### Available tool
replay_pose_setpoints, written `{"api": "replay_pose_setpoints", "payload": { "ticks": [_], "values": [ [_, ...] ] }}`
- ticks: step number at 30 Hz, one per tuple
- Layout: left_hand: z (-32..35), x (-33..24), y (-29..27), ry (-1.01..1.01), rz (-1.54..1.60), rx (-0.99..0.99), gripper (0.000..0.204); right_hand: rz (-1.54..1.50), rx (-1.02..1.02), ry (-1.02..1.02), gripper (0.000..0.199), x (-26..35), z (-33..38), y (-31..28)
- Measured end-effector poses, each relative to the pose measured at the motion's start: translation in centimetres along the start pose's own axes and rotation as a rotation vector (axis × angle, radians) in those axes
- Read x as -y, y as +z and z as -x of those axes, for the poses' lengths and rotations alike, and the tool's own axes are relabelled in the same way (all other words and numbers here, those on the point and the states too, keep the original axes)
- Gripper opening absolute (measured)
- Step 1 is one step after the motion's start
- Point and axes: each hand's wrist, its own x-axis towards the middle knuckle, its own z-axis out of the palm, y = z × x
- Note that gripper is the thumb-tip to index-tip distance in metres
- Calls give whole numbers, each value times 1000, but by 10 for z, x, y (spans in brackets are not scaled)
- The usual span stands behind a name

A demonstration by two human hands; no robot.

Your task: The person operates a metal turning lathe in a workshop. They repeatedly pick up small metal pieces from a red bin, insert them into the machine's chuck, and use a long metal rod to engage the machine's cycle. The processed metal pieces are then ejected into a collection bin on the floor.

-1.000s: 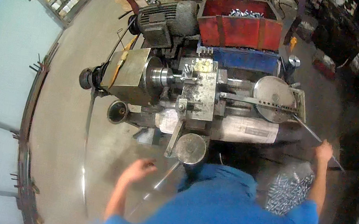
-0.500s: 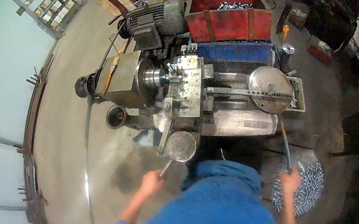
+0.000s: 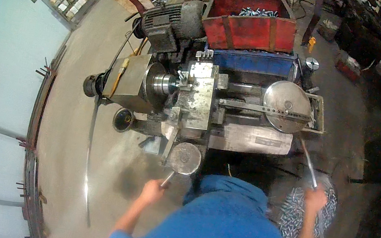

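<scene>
Right hand (image 3: 315,197) holds lever (image 3: 310,164); pale sheet (image 3: 236,136) seems printed.

The left hand (image 3: 152,191) has room on its left, over the gray floor (image 3: 65,137). The small round disk (image 3: 185,158) blocks the way ahead. The right hand (image 3: 316,197) can pass to its right, but the big disk (image 3: 287,106) stands ahead, metal bits (image 3: 292,213) lie below, and the person's body (image 3: 218,221) is between both hands.

We see a metalworking workshop, shown by its lathe (image 3: 197,101), ribbed electric motor (image 3: 166,17) and red bin (image 3: 251,34) of shiny metal pieces (image 3: 258,13).
</scene>
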Motion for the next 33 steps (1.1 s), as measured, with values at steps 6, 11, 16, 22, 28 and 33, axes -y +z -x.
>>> {"api": "replay_pose_setpoints", "payload": {
  "ticks": [6, 11, 16, 22, 28, 33],
  "values": [
    [-3, -17, -1, 22, 16, 45, 20, 282, -279, -76, 50, -31, -165, -3],
    [-3, -37, -34, 79, 341, 371, 28, 181, -345, -5, 68, 50, -190, 0],
    [-67, 39, -60, -78, 557, -52, 39, -237, -462, -310, 79, 87, -116, 20],
    [-172, 143, -78, -82, -525, -277, 47, -531, -34, -274, 51, 90, -31, 38],
    [-199, 140, -23, -194, -498, -540, 49, -547, 167, -213, 40, 100, -7, 17],
    [-219, 177, 4, -294, -436, -470, 50, -553, 175, -280, 39, 117, -9, 5]
  ]
}}
